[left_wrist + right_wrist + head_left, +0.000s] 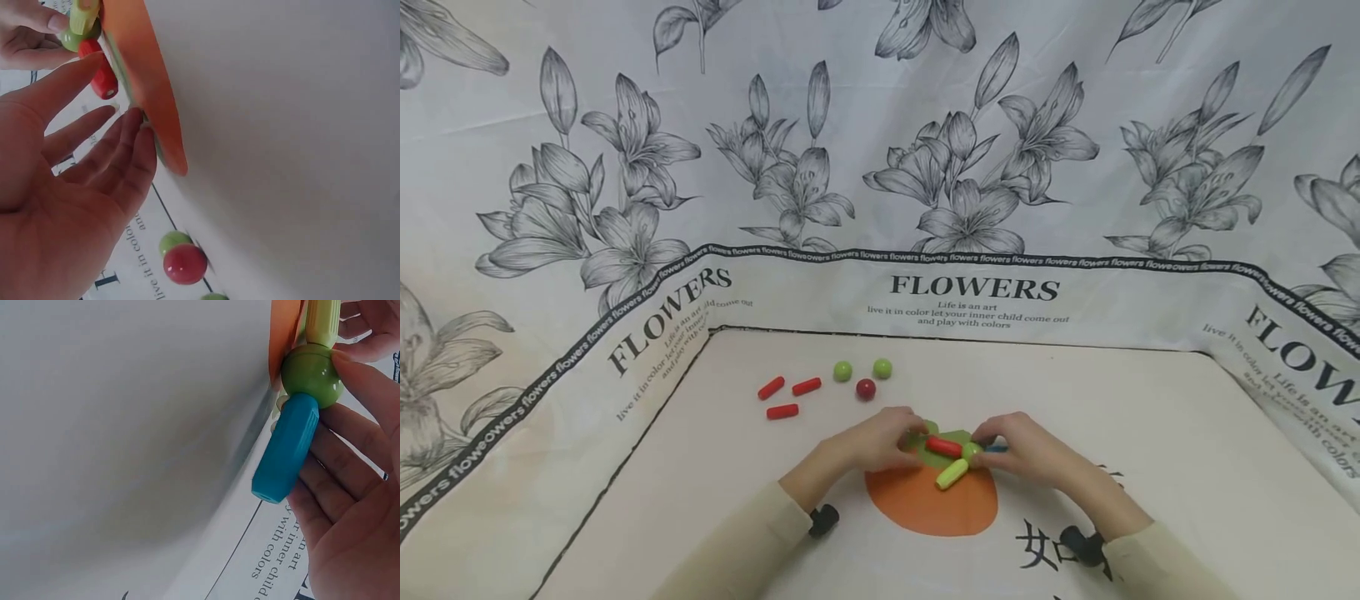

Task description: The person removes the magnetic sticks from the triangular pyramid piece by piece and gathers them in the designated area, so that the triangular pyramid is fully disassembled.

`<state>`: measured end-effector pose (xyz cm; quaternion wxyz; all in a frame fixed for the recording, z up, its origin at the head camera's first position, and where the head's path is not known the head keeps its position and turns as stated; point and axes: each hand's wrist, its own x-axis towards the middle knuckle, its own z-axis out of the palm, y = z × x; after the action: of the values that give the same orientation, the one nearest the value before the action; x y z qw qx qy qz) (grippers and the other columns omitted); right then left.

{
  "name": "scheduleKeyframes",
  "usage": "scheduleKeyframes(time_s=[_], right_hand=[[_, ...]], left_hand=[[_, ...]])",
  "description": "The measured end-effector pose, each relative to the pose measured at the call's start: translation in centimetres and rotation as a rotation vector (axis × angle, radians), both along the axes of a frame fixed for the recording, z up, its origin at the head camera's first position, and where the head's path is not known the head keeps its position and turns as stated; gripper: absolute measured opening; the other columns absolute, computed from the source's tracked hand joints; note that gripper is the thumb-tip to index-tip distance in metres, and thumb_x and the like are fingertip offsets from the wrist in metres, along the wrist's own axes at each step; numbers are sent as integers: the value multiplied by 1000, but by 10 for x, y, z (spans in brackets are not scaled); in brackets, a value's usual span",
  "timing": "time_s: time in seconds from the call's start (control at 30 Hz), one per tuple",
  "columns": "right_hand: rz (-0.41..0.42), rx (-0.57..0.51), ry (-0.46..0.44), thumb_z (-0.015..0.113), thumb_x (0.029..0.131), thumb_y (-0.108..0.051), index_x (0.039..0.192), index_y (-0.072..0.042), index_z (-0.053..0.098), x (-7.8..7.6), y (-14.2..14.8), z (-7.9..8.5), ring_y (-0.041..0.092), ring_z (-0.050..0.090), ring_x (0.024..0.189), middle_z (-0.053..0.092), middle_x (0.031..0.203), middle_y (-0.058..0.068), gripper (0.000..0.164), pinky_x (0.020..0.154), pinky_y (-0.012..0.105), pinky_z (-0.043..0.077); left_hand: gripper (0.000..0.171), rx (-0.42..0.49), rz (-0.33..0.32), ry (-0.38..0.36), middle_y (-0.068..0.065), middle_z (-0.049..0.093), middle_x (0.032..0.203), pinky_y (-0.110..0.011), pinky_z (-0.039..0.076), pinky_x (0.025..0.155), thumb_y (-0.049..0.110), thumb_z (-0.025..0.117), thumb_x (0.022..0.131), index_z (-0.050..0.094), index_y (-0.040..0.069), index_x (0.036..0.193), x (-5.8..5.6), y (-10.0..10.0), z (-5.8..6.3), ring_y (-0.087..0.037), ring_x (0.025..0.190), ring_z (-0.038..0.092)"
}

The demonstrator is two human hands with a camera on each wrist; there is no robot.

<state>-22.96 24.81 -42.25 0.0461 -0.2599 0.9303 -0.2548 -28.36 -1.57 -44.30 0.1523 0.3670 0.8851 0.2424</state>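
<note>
A green ball [312, 376] has a blue rod [286, 450], a yellow-green rod [952, 474] and a red rod [943, 447] sticking out of it in different directions. My right hand [1022, 450] pinches the ball, its thumb on the near side and fingers behind. The blue rod is mostly hidden by that hand in the head view. My left hand [883, 440] is around the free end of the red rod [105, 78], thumb and fingers spread apart. The lower fingertips of this hand rest on the printed orange fruit in the left wrist view.
Three loose red rods, among them one red rod [782, 412], lie at the back left. Beside them are two green balls [843, 371] and a dark red ball [866, 389]. The white cloth [760, 492] bears a printed orange fruit [925, 508]; a flower-patterned curtain [820, 167] stands behind.
</note>
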Motion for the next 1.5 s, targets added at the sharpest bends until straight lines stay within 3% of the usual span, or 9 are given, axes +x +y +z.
scheduleKeyframes(time_s=[0.13, 0.27, 0.37, 0.83, 0.97, 1.17, 1.37, 1.5], right_hand=[[1, -2, -34, 80, 89, -31, 107, -10, 77, -2, 2, -1, 17, 66, 92, 72, 96, -8, 27, 89, 48, 55], [-3, -12, -76, 80, 89, -31, 108, -11, 77, -4, 4, -2, 18, 66, 96, 74, 99, -8, 27, 92, 51, 54], [-5, -19, -96, 80, 90, -31, 108, -13, 78, -6, 6, -2, 19, 66, 100, 74, 102, -8, 26, 94, 52, 54], [-1, -48, -119, 80, 90, -30, 107, -12, 78, -3, 7, -2, 21, 66, 100, 74, 102, -7, 25, 95, 53, 53], [-1, -44, -113, 79, 90, -30, 106, -14, 78, -5, 7, -2, 20, 66, 100, 74, 101, -9, 23, 95, 52, 53], [-6, -35, -127, 79, 90, -30, 105, -14, 78, -6, 6, -3, 21, 66, 101, 74, 100, -9, 22, 94, 52, 53], [-15, -24, -122, 80, 89, -29, 103, -15, 78, -7, 6, -2, 22, 66, 100, 73, 98, -9, 20, 93, 51, 53], [-5, -25, -109, 79, 89, -30, 103, -16, 78, -8, 5, -2, 20, 66, 100, 74, 98, -10, 19, 93, 49, 53]], left_hand=[[37, 44, -34, -14, 9, 65, 112, -20, 49, 88, 22, 78, 92, 69, 16, 128, -4, 6, -2, -7, 101, 55], [29, 81, -38, -76, 11, 67, 103, -19, 51, 84, 22, 78, 92, 72, 17, 120, -8, 11, -1, -6, 94, 58], [23, 90, -22, -101, 11, 67, 98, -19, 51, 82, 21, 78, 93, 74, 17, 115, -10, 14, -2, -6, 91, 59], [10, 103, 35, -87, 9, 66, 80, -19, 51, 69, 20, 85, 86, 78, 17, 92, -11, 26, -3, -7, 76, 58], [10, 111, 85, -112, 7, 66, 78, -20, 51, 67, 20, 86, 85, 77, 17, 89, -8, 25, 0, -9, 74, 58], [13, 135, 238, -132, 4, 66, 76, -23, 51, 63, 20, 87, 83, 74, 16, 84, -4, 11, 5, -12, 70, 58], [13, 195, 271, -166, 2, 68, 79, -27, 53, 68, 22, 86, 85, 73, 18, 84, -3, -12, 14, -16, 77, 61], [14, 190, 296, -118, 3, 67, 81, -28, 55, 70, 23, 86, 85, 73, 18, 89, -2, -35, 15, -16, 79, 62]])
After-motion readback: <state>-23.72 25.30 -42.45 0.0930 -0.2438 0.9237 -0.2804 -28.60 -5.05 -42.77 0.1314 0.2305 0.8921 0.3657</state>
